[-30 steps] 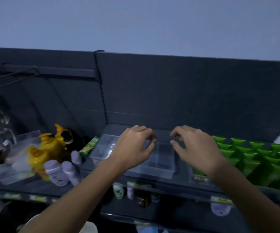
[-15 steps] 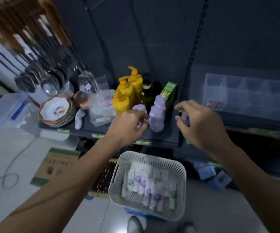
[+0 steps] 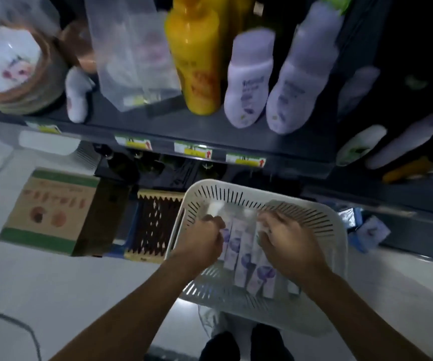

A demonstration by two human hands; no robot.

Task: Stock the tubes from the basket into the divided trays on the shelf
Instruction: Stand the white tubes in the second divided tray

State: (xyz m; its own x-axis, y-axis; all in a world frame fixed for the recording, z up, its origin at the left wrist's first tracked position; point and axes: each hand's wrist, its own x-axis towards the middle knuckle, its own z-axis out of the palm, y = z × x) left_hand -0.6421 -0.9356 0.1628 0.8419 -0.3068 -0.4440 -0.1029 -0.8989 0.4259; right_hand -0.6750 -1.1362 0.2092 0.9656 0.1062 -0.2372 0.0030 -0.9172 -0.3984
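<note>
The left grip (image 3: 199, 241) and right grip (image 3: 285, 243) curl among white-and-purple plastic tubes (image 3: 244, 259) in the white slotted plastic basket (image 3: 322, 225); actual hold unclear.

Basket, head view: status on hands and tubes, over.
Left hand and right hand down in the basket, fingers curled on tubes. More tubes lie flat between them. Nothing over the basket.

basket (image 3: 322, 217): slotted white plastic | yellow bottle (image 3: 194, 56): glossy plastic | box (image 3: 51, 212): cardboard
</note>
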